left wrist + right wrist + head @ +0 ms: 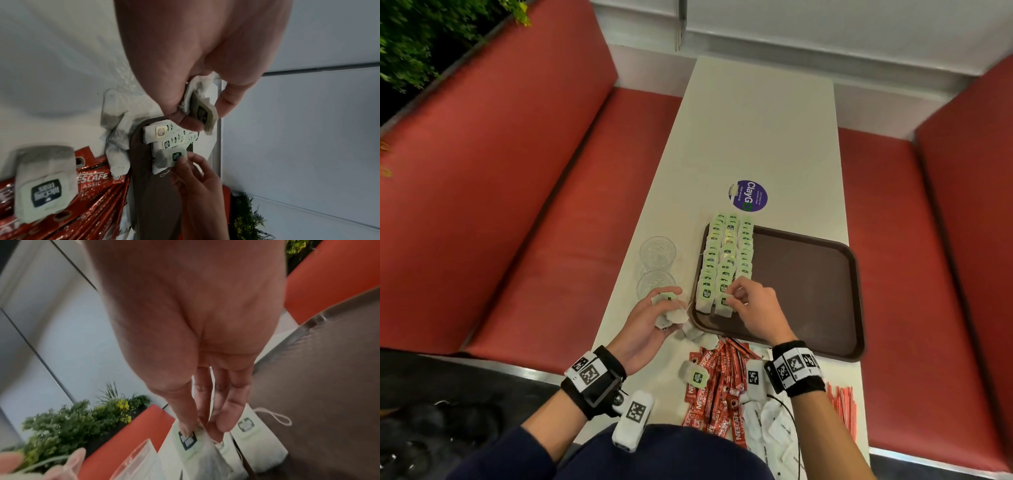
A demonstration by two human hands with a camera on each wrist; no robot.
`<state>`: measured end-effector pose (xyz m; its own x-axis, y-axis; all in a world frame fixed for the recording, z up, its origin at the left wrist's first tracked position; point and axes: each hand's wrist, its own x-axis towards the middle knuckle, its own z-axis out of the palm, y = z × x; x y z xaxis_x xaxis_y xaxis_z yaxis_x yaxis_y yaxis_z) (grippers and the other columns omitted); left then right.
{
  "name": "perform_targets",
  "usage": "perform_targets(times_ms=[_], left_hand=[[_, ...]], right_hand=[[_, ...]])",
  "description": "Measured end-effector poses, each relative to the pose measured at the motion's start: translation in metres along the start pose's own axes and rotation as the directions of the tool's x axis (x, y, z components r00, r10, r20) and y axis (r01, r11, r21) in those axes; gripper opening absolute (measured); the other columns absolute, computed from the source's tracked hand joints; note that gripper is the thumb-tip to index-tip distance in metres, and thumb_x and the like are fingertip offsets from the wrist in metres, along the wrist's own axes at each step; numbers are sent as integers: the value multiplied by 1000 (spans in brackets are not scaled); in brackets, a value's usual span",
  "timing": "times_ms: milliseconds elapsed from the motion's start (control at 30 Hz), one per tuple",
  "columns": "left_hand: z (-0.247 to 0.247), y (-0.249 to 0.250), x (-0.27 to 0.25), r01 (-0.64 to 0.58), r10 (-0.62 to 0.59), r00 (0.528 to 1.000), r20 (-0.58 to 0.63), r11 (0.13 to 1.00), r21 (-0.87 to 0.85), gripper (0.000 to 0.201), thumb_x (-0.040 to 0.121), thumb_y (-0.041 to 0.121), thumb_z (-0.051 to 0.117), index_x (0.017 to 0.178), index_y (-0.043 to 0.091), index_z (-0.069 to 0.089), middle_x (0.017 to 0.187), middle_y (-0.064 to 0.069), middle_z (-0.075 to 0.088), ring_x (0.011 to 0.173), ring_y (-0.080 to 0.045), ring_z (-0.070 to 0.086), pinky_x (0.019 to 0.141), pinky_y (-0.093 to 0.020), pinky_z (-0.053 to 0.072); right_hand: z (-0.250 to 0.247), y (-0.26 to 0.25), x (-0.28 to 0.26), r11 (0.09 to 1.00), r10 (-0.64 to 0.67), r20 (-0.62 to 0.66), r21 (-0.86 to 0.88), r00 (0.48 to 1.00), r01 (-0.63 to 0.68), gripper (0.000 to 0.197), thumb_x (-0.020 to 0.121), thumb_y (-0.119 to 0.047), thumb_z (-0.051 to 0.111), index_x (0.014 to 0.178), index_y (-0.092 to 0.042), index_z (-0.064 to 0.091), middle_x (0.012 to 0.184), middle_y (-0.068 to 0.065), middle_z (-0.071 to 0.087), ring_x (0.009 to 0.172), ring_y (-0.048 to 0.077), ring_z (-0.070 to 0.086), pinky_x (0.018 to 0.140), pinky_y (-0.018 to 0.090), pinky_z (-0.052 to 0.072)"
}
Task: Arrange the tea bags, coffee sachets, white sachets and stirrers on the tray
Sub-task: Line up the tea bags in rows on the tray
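Tea bags (pixel 726 260) lie in three overlapping rows along the 9 o'clock side of the brown tray (pixel 811 281). Your right hand (pixel 756 305) pinches one tea bag (pixel 171 158) at the near end of the rows, thumb and fingertips closed on it. Your left hand (pixel 650 322), at 9 o'clock beside the tray, curls around a small bunch of tea bags (pixel 671 310). Nescafe coffee sachets (pixel 717 387), white sachets (pixel 767 428) and red stirrers (pixel 842 407) wait at 6 o'clock; two clear glasses (pixel 657 263) stand at 10 o'clock.
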<state>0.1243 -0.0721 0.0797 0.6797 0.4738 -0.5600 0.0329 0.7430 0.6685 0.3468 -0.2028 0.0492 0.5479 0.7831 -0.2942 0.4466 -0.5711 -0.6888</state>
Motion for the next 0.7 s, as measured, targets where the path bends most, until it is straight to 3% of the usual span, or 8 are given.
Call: perform_targets(times_ms=[67,167,233,333,467,533,633,700], left_hand=[[-3,-1,0,4,-4,1000,6,1000,4,35,100,-6,57,131,9,66,102,-10,73,96,-20,67,90,-36,52],[-4,-2,-1,-1,1,1000,-1,1000,28,46,97,-16,52,137,3,62,102,-10,73,94,-20,69,90,-35,54],[-4,-2,-1,-9,10,1000,-7,999,44,50,95,-19,53,139,1,61,103,-10,72,94,-20,69,92,-37,53],[-2,-1,-2,-18,18,1000,5,998,56,53,93,-19,59,142,3,60,105,-10,73,94,-20,71,92,-36,53],[3,2,-5,-41,38,999,34,997,70,54,93,-18,64,141,6,60,105,-9,74,97,-19,73,89,-30,58],[6,2,-6,-49,47,998,43,997,65,53,94,-18,66,141,7,60,106,-8,75,97,-18,73,88,-28,59],[7,4,-5,-55,54,998,35,997,45,52,94,-13,70,141,7,61,115,-10,74,101,-19,74,91,-27,59],[9,5,-3,-52,51,998,38,998,19,50,95,-11,71,140,7,62,121,-14,74,106,-21,74,97,-30,59]], right_hand=[[10,3,6,999,-8,23,-37,1000,8,6,103,-19,76,105,-23,71,94,-9,72,88,0,66,79,24,51],[22,6,15,997,-6,11,-77,1000,7,8,102,-18,75,102,-24,70,96,-8,71,88,10,67,83,34,58],[26,6,20,994,-11,-24,-112,1000,8,8,102,-20,75,101,-24,69,97,-8,69,88,14,67,84,40,61],[28,4,23,988,-6,-92,-157,996,-8,5,103,-24,71,103,-24,66,105,-5,62,94,19,64,85,42,58],[27,-1,19,976,13,-166,-214,986,-49,20,103,-25,72,121,-22,62,125,1,53,103,25,64,85,39,55],[23,-8,13,984,-41,-196,-180,980,5,29,102,-23,73,127,-27,60,130,0,51,103,23,65,86,40,58],[11,-31,-3,978,-205,-123,9,971,208,36,96,-22,77,123,-42,63,122,-10,54,94,6,63,87,24,53],[1,-47,-20,943,-317,-17,99,948,317,45,89,-20,83,122,-46,67,122,-13,54,100,8,62,87,13,45]])
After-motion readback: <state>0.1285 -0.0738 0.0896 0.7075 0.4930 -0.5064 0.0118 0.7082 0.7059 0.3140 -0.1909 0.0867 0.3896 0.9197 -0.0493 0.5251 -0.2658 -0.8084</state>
